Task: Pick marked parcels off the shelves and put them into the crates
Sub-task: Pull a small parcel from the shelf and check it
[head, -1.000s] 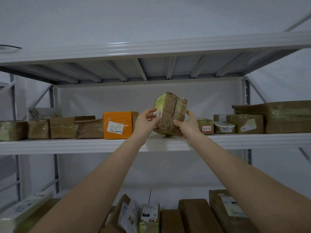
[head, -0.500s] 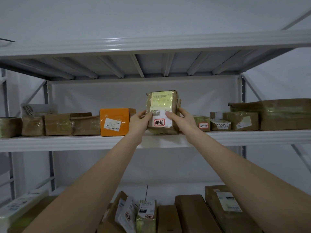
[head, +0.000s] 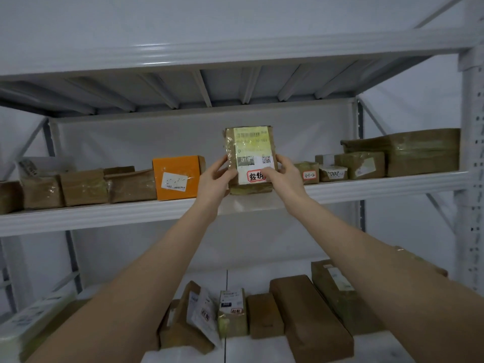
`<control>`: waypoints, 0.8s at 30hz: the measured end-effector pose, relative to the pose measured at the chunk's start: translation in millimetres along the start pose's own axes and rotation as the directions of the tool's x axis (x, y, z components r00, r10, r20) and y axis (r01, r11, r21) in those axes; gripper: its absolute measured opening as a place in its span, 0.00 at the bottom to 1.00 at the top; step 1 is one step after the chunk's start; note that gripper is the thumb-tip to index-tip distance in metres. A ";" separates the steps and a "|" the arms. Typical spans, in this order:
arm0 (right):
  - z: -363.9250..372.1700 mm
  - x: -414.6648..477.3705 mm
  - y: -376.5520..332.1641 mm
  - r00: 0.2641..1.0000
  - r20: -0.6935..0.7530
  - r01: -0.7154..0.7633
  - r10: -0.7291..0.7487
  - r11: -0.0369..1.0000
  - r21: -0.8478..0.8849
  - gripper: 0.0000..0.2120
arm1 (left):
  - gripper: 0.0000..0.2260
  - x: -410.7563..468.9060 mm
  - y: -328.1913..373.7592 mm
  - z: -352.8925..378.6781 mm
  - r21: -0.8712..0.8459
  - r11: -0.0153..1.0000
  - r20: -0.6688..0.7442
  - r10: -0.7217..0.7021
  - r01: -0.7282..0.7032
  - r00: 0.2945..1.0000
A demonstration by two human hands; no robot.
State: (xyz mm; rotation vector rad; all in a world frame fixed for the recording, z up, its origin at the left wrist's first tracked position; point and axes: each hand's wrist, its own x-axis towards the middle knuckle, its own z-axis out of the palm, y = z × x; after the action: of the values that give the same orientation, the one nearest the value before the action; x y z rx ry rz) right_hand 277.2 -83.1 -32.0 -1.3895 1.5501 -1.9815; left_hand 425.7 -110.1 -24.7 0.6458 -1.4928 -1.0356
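1. We hold the marked parcel [head: 250, 142] upright between both hands, with its labelled face turned to us.
2. Our left hand [head: 213, 183] grips its left edge with the fingers curled round it. Our right hand [head: 284, 179] grips the lower right edge, its thumb lying on the white label at the red-framed mark [head: 255, 176].
3. The parcel is at the front lip of the middle shelf [head: 104, 218]. We cannot tell whether its bottom edge rests on the board or hangs just above it.
4. To the left, a bare stretch of board separates the parcel from the orange box [head: 176, 176], and our left hand fills that gap.
5. To the right, a small tagged parcel [head: 307, 172] sits just beside our right hand, so there is little room on that side.
6. Above the parcel we have open space up to the ribbed underside of the upper shelf [head: 235, 52].
7. Further left, brown parcels [head: 83, 187] stand in a row against one another. Further right, a wide flat parcel [head: 419, 150] lies near the perforated upright post [head: 471, 179].
8. Below, between our forearms, long brown parcels [head: 309, 313] and a white pouch [head: 207, 315] crowd the lower shelf [head: 235, 349].
9. The shelving is pale grey metal with a white back panel [head: 157, 137], and the light is dim and even.
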 end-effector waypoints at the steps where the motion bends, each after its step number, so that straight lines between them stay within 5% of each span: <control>1: -1.9 -6.9 0.1 1.000 0.014 0.005 -0.005 1.000 0.004 0.28 | 0.23 -6.9 0.5 -1.3 0.019 1.000 0.032 0.009 -0.010 0.999; 13: -35.0 -141.9 52.7 0.960 0.233 -0.156 0.154 0.988 -0.010 0.30 | 0.28 -152.1 -40.5 -11.7 0.120 0.980 -0.010 -0.161 0.161 0.987; 18: -40.0 -215.7 92.4 0.867 0.322 -0.408 0.380 0.913 0.021 0.29 | 0.27 -226.2 -85.6 -25.7 0.078 0.948 -0.058 -0.306 0.310 0.950; 24: -32.6 -292.9 140.5 0.768 0.396 -0.524 0.504 0.849 -0.064 0.31 | 0.26 -308.7 -141.3 -50.7 0.064 0.879 -0.201 -0.453 0.473 0.868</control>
State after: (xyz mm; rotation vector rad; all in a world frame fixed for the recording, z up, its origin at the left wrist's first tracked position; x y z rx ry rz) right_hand 352.8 84.8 -301.6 -1.0962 1.4680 -1.2999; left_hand 514.4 75.8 -299.3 1.1918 -1.2669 -1.2218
